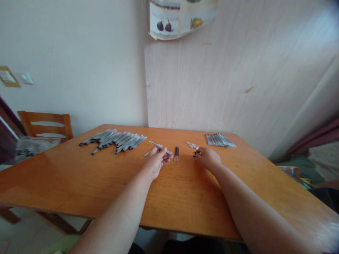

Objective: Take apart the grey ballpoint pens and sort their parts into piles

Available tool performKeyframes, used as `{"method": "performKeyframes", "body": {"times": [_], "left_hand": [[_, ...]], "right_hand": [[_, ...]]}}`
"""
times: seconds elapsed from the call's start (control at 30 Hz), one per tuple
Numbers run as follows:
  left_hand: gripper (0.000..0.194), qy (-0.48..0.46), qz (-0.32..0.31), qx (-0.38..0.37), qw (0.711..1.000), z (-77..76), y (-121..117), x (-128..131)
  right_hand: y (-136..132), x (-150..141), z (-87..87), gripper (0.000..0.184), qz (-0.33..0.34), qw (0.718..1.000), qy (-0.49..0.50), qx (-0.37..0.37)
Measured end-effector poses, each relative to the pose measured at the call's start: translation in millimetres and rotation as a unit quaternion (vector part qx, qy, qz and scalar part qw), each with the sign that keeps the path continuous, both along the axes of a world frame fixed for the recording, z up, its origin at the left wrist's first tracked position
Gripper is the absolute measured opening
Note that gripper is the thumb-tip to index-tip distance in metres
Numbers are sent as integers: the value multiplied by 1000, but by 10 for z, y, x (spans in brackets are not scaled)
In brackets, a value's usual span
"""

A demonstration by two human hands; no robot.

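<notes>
A pale, slender pen barrel [156, 144] lies across the left hand [159, 157], pinched between thumb and fingers, its far end pointing toward 10 o'clock. From the right hand [208, 158], the barrel is at 9 o'clock, well apart. The right hand's fingertips are bunched low over the table [169, 197], beside small black parts [194, 155]; whether they pinch 1 of these I cannot tell.

Between the hands, at 3 o'clock from the left hand and near its fingertips, dark refills [176, 152] lie side by side, pointing toward 12. Small white pieces [191, 144] lie at about 10 o'clock from the right hand.

Farther out, a large spread of pens [113, 139] with dark ends lies at 10 o'clock from the left hand, and a neater row of pens [219, 139] lies at 1 o'clock from the right hand. Beyond the table's left end, at 9 o'clock, are a wooden chair [47, 121] and a clear plastic bag [38, 143]. At 12 o'clock, a fruit poster [182, 21] hangs on the wall [185, 84].
</notes>
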State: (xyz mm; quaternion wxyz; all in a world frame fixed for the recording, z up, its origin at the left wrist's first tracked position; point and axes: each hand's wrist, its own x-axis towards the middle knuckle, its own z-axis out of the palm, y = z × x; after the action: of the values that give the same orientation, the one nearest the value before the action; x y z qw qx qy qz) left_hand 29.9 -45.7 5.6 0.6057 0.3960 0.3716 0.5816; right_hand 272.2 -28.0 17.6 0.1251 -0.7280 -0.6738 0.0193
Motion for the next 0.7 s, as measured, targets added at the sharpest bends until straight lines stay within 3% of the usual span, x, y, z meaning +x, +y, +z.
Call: {"method": "performKeyframes", "body": {"times": [0.33, 0.53, 0.7], "left_hand": [[23, 1, -2, 0, 1000, 4, -5, 1], [22, 25, -10, -3, 1000, 36, -35, 25], [27, 37, -24, 0, 999, 61, -74, 39]], "right_hand": [[-23, -37, -10, 28, 34, 998, 45, 33], [-206, -344, 1, 26, 180, 967, 151, 103], [-350, -602, 1, 27, 251, 935, 228, 104]]}}
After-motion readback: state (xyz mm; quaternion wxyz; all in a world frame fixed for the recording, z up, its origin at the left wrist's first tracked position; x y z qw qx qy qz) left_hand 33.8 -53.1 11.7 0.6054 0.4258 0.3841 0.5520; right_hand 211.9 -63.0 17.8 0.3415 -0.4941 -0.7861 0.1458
